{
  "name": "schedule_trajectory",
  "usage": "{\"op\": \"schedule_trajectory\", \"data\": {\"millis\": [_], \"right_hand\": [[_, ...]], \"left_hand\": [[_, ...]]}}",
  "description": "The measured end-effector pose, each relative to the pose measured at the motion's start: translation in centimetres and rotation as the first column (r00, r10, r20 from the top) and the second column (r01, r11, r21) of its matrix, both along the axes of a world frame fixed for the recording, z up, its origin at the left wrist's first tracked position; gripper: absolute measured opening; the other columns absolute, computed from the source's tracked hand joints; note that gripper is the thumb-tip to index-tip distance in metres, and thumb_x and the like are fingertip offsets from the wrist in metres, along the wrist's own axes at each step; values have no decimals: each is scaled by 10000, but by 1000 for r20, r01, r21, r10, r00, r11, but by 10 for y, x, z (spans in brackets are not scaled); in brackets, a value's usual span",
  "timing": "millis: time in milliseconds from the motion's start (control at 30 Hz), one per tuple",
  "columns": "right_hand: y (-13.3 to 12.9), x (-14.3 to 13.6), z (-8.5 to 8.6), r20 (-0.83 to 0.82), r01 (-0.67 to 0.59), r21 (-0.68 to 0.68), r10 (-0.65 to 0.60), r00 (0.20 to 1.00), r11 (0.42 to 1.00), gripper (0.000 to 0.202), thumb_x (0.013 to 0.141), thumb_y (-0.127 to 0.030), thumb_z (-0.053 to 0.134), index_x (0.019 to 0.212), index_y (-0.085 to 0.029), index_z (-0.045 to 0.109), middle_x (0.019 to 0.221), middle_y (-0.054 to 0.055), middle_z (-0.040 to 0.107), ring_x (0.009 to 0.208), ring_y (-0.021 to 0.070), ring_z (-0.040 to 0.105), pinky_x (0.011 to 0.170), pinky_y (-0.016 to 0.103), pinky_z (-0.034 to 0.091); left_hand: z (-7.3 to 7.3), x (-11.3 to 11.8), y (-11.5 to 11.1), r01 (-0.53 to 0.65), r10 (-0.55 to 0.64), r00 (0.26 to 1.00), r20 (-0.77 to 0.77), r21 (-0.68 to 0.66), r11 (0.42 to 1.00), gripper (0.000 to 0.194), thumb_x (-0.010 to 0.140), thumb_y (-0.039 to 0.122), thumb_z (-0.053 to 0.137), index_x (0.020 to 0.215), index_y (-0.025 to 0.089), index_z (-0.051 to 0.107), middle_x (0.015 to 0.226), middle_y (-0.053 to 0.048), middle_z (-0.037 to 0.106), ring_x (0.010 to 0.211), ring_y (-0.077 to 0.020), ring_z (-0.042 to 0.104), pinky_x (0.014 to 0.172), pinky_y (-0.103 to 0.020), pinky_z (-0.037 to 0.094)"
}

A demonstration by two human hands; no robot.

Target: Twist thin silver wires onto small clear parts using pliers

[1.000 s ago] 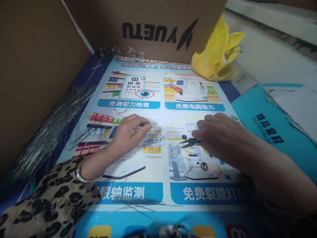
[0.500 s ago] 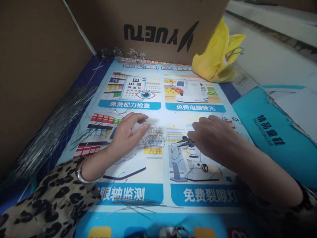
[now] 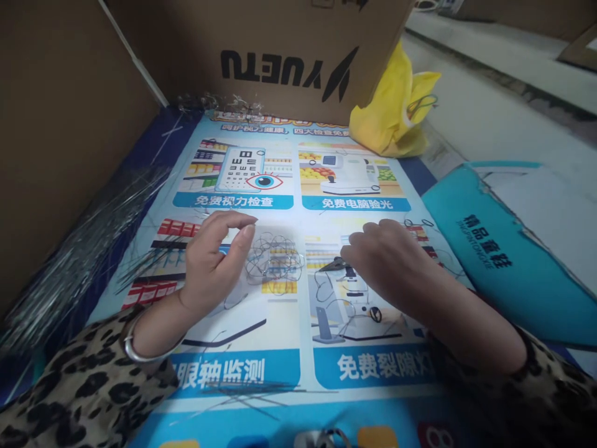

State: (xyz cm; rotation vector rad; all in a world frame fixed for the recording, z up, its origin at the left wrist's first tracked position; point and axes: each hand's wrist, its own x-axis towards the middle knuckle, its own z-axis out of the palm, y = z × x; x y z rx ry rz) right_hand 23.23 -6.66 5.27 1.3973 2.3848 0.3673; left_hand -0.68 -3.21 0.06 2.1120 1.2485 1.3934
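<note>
My left hand [image 3: 217, 258] is above the printed sheet, its thumb and index fingertip brought together. Anything pinched there is too thin to make out. Just right of those fingertips lies a tangle of thin wire loops [image 3: 273, 258]. My right hand [image 3: 385, 252] is wrapped around a pair of pliers [image 3: 333, 266]. Only the dark pointed jaws show, aimed left; the handles are hidden in the palm. Thin bent wires [image 3: 321, 287] lie below the jaws. Closer to me, several straight wire pieces [image 3: 252, 390] are scattered on the sheet.
A large bundle of straight wires [image 3: 88, 255] lies at the left. Cardboard boxes [image 3: 289, 25] stand behind and left, with twisted wire pieces [image 3: 219, 102] at their foot. A yellow bag [image 3: 385, 115] sits back right, near a turquoise box piece [image 3: 485, 249]. A metal object [image 3: 333, 437] shows at the bottom edge.
My left thumb and index fingertip have come closer together, and that hand has moved left off the wire tangle. My right hand keeps its grip on the pliers. The whole view has shifted slightly.
</note>
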Motion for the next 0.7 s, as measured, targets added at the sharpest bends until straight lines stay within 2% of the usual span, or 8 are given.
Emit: {"op": "schedule_trajectory", "data": {"millis": [200, 433, 700], "right_hand": [[4, 14, 5, -45, -14, 28, 15, 999, 999, 222, 753, -38, 497, 601, -172, 589, 579, 34, 539, 553, 126, 398, 539, 306, 137], [7, 25, 9, -100, -42, 4, 43, 994, 999, 182, 733, -69, 515, 629, -195, 595, 600, 29, 542, 589, 139, 400, 558, 317, 142], [5, 30, 15, -44, -1, -24, 0, 999, 1000, 192, 739, -71, 524, 630, -199, 616, 624, 33, 554, 655, 151, 402, 601, 315, 167]], "left_hand": [[-3, -1, 0, -2, 4, 999, -52, 42, 999, 112, 834, 249, 524, 919, 239, 596, 881, -6, 646, 877, -178, 597, 834, -343, 477], [-2, 0, -1, 12, -11, 998, -62, 27, 1000, 109, 829, 237, 531, 913, 230, 599, 883, -9, 650, 883, -183, 599, 852, -347, 467], [-1, 1, 0, 25, -20, 997, -75, 69, 997, 96, 818, 221, 538, 893, 222, 598, 865, -16, 642, 864, -180, 594, 830, -337, 461]]}}
